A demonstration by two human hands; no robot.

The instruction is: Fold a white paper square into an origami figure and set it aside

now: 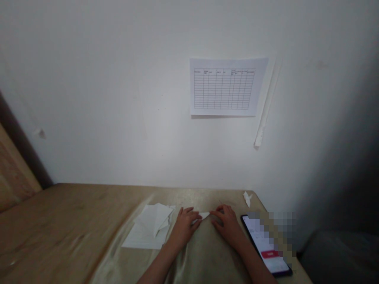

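Observation:
A small, narrow piece of folded white paper (204, 215) lies on the cloth-covered table between my two hands. My left hand (186, 221) is on its left end, with the index finger above and the thumb below, partly hiding it. From the other side, my right hand (227, 221) touches the paper's pointed right tip with a fingertip. Its fingers are bent, and the thumb sits apart, lower down. Left of my left hand is a loose pile of white paper sheets (152, 223), the upper ones creased and folded.
A phone (268, 248) with a lit screen lies along the table's right edge, partly blurred by pixelation. Behind it is a small crumpled paper scrap (247, 199). The brown tablecloth (74, 232) has wrinkles. On the wall behind hangs a printed table sheet (223, 88).

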